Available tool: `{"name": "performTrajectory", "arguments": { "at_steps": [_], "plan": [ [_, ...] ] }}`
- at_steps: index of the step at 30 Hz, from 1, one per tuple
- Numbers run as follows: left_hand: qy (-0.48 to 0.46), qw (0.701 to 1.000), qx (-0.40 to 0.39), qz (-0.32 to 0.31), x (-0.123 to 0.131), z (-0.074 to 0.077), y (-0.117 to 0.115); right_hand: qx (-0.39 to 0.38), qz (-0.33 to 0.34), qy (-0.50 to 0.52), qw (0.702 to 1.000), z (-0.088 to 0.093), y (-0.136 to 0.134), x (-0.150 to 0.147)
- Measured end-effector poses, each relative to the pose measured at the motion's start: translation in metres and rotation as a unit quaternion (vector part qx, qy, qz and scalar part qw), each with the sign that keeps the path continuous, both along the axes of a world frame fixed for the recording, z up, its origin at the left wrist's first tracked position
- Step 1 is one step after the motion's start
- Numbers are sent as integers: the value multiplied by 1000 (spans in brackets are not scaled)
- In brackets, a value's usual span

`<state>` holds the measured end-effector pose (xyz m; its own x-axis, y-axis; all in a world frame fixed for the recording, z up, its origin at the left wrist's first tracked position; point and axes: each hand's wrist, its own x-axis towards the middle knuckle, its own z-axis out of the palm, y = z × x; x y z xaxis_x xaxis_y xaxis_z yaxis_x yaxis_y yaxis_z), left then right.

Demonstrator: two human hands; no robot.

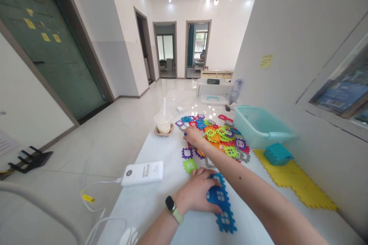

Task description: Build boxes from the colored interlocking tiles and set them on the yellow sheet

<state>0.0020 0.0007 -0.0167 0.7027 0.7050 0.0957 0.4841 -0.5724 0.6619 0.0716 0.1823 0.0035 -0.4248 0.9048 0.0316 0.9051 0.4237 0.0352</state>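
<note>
My left hand (198, 192), wearing a watch (170, 203) on the wrist, lies over a blue strip of interlocking plastic tiles (225, 214). Its thumb and fingers curl around the strip, which rests on the white table. Crossing above it, my right arm reaches to the left edge of a pile of colourful notched tiles (214, 134). There my right hand (194, 136) has its fingers closed; a bit of blue shows at the fingertips, but what they hold is mostly hidden. Near the hands lie a green tile (189, 166) and a purple tile (187, 153).
A drink cup with a straw (163, 124) stands at the table's left edge, and a white power bank (143, 173) with a cable lies closer. On the right are a teal bin (258, 128), a teal box of tiles (277, 154) and a yellow tile panel (296, 182).
</note>
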Motion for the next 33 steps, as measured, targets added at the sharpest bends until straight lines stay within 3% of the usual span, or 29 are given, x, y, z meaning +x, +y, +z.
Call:
{"name": "performTrajectory", "arguments": {
  "at_steps": [5, 15, 21, 24, 27, 30, 33],
  "plan": [
    [-11, 1000, -20, 6, 1, -1, 0, 11, 48, -10, 999, 3, 4, 2],
    [-8, 998, -52, 19, 6, -3, 2, 28, 29, -15, 999, 4, 10, 9],
    [-2, 998, -57, 18, 5, 0, 1, 20, 63, -1, 998, 1, 16, 8],
    [-7, 999, -49, 21, 5, -1, 0, 19, 70, 28, 997, 8, 16, 3],
    [-3, 999, -34, 14, 4, -2, 1, 26, 50, 86, 995, 27, 19, 3],
    [22, 1000, -21, 0, 1, 2, 1, 33, 1, 171, 985, 51, 17, 30],
    [56, 998, -22, -1, -2, 9, 0, -13, -22, 242, 970, 58, -12, 88]
  ]
}}
